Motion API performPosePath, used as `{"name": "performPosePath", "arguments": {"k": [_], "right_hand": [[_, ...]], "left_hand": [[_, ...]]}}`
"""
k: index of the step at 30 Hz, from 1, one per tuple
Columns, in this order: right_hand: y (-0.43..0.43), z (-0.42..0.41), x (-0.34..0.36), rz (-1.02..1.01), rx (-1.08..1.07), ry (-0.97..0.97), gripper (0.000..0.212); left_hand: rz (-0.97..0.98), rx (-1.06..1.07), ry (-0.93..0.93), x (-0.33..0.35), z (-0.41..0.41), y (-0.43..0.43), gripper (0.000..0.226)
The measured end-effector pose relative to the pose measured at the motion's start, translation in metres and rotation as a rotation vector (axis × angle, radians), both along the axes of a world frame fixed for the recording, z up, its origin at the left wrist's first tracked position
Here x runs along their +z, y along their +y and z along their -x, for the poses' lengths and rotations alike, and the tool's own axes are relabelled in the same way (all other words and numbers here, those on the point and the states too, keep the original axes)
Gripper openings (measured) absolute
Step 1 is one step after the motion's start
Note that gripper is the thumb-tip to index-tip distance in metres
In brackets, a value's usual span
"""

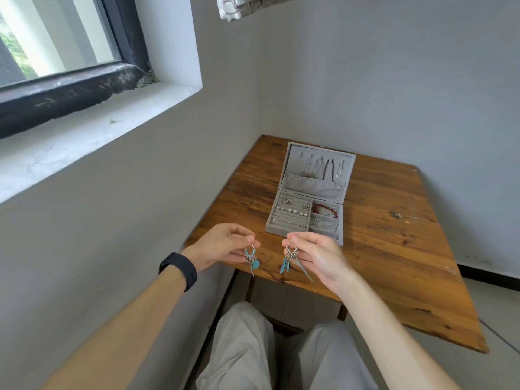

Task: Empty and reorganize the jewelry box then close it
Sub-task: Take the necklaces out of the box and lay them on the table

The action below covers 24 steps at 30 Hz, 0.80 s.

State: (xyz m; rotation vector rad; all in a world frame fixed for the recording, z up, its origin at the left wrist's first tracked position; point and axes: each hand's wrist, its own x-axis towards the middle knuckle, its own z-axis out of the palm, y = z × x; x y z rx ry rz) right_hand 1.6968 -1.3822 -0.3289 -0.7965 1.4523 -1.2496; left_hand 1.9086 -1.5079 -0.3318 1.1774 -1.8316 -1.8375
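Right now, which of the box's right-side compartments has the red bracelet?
The farthest one, beside the open lid: the red bracelet lies there. The two nearer ones in the jewelry box show only thin silvery chains.

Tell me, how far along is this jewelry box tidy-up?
Early on. Done: the jewelry box stands open. In hand: the left hand pinches one turquoise earring, the right hand its twin. Left: rings, red bracelet and necklaces sit inside; then reorganizing and closing.
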Motion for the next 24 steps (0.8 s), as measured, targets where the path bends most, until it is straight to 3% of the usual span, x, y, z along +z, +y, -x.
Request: {"name": "performPosePath", "arguments": {"k": [11, 19, 24], "right_hand": [[-0.033, -0.034, -0.005, 0.006, 0.044, 0.256, 0.010], [-0.058, -0.064, -0.013, -0.055, 0.048, 0.270, 0.011], [-0.071, -0.088, -0.026, -0.137, 0.086, 0.132, 0.012]], "left_hand": [[0.022, 0.048, 0.006, -0.011, -0.030, -0.022, 0.025], [0.141, 0.084, -0.148, -0.022, -0.044, -0.036, 0.011], [0.208, 0.040, -0.248, -0.027, -0.051, -0.053, 0.008]]}}
